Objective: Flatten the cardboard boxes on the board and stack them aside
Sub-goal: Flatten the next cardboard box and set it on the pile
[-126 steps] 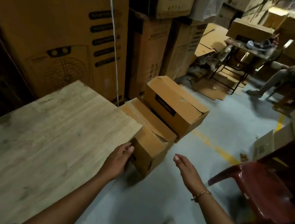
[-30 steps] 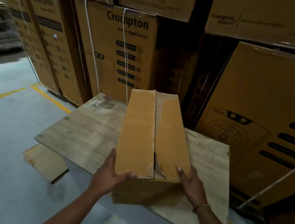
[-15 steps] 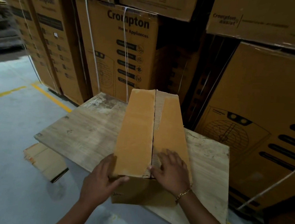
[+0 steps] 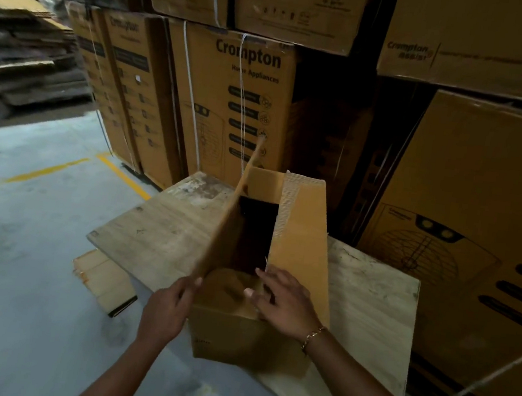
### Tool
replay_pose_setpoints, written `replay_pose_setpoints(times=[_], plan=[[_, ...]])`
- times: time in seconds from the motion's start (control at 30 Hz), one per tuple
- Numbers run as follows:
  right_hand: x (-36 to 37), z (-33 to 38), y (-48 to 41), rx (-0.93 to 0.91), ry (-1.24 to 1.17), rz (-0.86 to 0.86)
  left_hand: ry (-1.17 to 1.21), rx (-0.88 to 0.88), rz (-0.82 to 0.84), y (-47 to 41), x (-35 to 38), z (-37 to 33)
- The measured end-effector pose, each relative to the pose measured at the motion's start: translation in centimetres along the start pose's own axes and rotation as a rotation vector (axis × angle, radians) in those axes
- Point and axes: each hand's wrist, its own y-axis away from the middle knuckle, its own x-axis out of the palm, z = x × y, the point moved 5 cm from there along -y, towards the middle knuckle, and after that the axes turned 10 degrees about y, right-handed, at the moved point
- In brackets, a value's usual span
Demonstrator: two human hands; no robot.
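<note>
From your head camera, the box (image 4: pixel 249 343) sits on the near edge of the board (image 4: pixel 372 292), toward its left half, with its front wall hanging slightly over that edge. Half a second ago both top flaps lay shut. Now the left flap (image 4: pixel 224 226) stands almost upright (it is blurred) and the dark inside shows. The right flap (image 4: pixel 304 235) is still down flat.

Your left hand (image 4: pixel 165 310) is off the board's near edge at the box's near left corner, fingers curled and pinching the near end of the raised flap. Your right hand (image 4: pixel 287 301), with the bracelet (image 4: pixel 312 334), has slid toward you along the right flap. Its fingers lie loosely apart on that flap's near end, and the thumb sticks out over the opening.

A flat piece of cardboard (image 4: pixel 104 281) lies on the floor (image 4: pixel 17 267), partly under the board's left corner. Printed cartons (image 4: pixel 241 98) are stacked behind the board.
</note>
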Motion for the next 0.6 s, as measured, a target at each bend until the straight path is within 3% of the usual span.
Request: replay_pose_setpoints(times=[0.1,0.23,0.33,0.47,0.53,0.6], plan=[[0.9,-1.0,-0.4,0.196,0.214,0.027,0.263,-0.3,-0.169,-0.2,-0.6,2.7],[0.8,-1.0,-1.4,0.261,0.223,0.036,0.027,-0.42,-0.381,-0.4,-2.2,3.2],[-1.6,-0.7,-1.2,0.194,0.09,-0.004,-0.245,-0.253,-0.408,-1.4,-3.2,1.7],[-8.7,-3.1,2.1,0.161,-0.307,-0.31,-0.531,0.059,-0.29,-3.7,-2.0,-0.3],[-11.0,-6.3,4.0,0.21,-0.418,-0.392,-0.638,0.182,-0.098,-4.8,-0.1,-0.6],[-12.0,-9.8,5.8,0.325,-0.383,-0.445,-0.731,0.287,0.133,-5.9,2.1,-0.5]])
